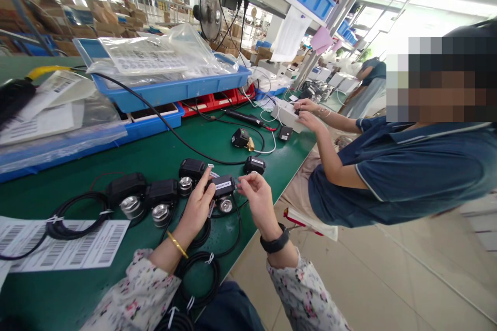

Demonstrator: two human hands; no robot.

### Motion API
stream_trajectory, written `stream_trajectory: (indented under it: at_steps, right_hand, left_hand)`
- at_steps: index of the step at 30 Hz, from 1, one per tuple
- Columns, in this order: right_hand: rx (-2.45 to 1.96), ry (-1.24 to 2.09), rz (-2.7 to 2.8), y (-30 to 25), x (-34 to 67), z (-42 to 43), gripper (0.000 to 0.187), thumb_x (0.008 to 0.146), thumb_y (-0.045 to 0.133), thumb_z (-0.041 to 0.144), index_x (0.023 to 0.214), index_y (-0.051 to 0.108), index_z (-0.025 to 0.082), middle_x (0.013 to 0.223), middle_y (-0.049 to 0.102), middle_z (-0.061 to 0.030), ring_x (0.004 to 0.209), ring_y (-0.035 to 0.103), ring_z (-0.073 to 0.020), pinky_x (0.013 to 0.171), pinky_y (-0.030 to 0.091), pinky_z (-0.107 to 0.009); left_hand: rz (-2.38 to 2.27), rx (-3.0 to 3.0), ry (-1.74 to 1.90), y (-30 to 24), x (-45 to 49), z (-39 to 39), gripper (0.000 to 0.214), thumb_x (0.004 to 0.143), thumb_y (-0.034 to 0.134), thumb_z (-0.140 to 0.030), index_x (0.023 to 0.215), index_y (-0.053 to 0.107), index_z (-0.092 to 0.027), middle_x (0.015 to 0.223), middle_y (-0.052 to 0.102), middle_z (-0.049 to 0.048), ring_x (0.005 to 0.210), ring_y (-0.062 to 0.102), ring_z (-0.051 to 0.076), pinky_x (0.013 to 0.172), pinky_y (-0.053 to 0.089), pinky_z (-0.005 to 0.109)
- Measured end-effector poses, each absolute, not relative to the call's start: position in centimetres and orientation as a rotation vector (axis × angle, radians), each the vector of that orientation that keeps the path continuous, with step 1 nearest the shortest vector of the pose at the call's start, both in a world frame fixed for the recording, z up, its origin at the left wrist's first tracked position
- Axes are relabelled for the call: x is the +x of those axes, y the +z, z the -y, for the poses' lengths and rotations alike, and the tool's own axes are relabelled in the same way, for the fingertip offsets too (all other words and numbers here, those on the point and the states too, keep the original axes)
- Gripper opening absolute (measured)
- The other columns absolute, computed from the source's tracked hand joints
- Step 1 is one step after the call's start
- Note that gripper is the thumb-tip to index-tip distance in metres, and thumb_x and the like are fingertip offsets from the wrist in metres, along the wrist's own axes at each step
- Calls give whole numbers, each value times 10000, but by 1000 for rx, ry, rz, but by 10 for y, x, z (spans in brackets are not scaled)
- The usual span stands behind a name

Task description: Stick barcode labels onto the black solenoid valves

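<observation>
"Near the middle of the frame, how are the hands placed?"

"The left hand reaches up from the lower left, index finger stretched out, thumb apart from it and against the left end of a black labelled unit. The right hand is at the unit's right end, thumb and index fingers meeting at their tips."

"What else is around?"

"More black units stand on the green table left of centre, with a barcode sheet at the lower left. A blue tray heaped with plastic bags fills the upper left, and a black cable runs from there across the table. Right of centre, a co-worker's hands are at a pale box."

"Anything hard to make out?"

"The left hand covers part of the unit, so I can't tell whether its other fingers clamp it, or whether it is raised off the table. Nor can I tell what lies between the right fingertips. The sheet is cut off by the left edge, and a coiled cable by the bottom."
</observation>
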State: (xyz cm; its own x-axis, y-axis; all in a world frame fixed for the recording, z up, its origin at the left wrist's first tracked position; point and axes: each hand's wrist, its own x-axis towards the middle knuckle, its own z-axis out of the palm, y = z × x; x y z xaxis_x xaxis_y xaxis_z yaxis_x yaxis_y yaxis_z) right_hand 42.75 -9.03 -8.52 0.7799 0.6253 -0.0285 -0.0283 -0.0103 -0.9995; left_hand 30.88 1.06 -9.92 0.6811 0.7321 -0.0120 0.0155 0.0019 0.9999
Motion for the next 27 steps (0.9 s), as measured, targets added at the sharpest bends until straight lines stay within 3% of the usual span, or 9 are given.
stream_trajectory:
  at_steps: [3, 5, 8, 11, 17, 23, 27]
  right_hand:
    - [-1588, 517, 558, -83, 423, 92, 182, 714, 670, 341, 794, 628, 184, 811, 641, -43, 762, 590, -191, 731, 487, -332]
    - [-1637, 490, 577, -80, 420, 92, 137, 704, 667, 287, 786, 648, 179, 809, 653, -45, 759, 596, -192, 739, 485, -329]
    - [-1699, 432, 568, -75, 416, 91, 106, 705, 650, 247, 784, 649, 176, 801, 656, -44, 754, 606, -191, 738, 489, -323]
    - [-1749, 376, 546, -72, 411, 90, 114, 715, 641, 255, 794, 640, 174, 798, 655, -47, 745, 611, -191, 722, 496, -323]
    - [-1831, 271, 527, -69, 404, 89, 98, 715, 650, 268, 777, 627, 195, 810, 642, -41, 750, 601, -191, 688, 486, -313]
    - [-1883, 262, 523, -63, 406, 93, 68, 695, 663, 257, 723, 635, 202, 749, 641, -27, 713, 587, -194, 699, 444, -333]
    - [-1842, 345, 524, -67, 411, 93, 114, 687, 668, 296, 708, 623, 193, 704, 642, -23, 657, 580, -179, 649, 454, -313]
  left_hand:
    - [-601, 1524, 636, -97, 309, -12, 535, 873, 463, -384, 1357, 414, -163, 1409, 425, 71, 1302, 377, 215, 1121, 241, 364]
    - [-575, 1568, 622, -96, 308, -11, 539, 844, 512, -377, 1334, 440, -164, 1383, 453, 82, 1274, 413, 235, 1078, 329, 381]
    - [-558, 1628, 599, -97, 307, -7, 569, 787, 592, -333, 1323, 448, -208, 1387, 441, 83, 1216, 473, 268, 841, 527, 347]
    - [-574, 1661, 620, -96, 307, -1, 544, 767, 608, -293, 1293, 482, -237, 1390, 432, 73, 1197, 489, 274, 692, 558, 296]
    - [-635, 1765, 683, -93, 307, 9, 551, 777, 590, -262, 1314, 469, -241, 1393, 427, 76, 1263, 425, 266, 739, 553, 297]
    - [-608, 1871, 722, -93, 305, 13, 580, 787, 587, -245, 1346, 433, -257, 1402, 423, 63, 1299, 383, 252, 1002, 433, 392]
    - [-601, 1881, 740, -95, 305, 13, 591, 788, 587, -235, 1354, 422, -268, 1407, 418, 55, 1293, 393, 250, 1036, 399, 403]
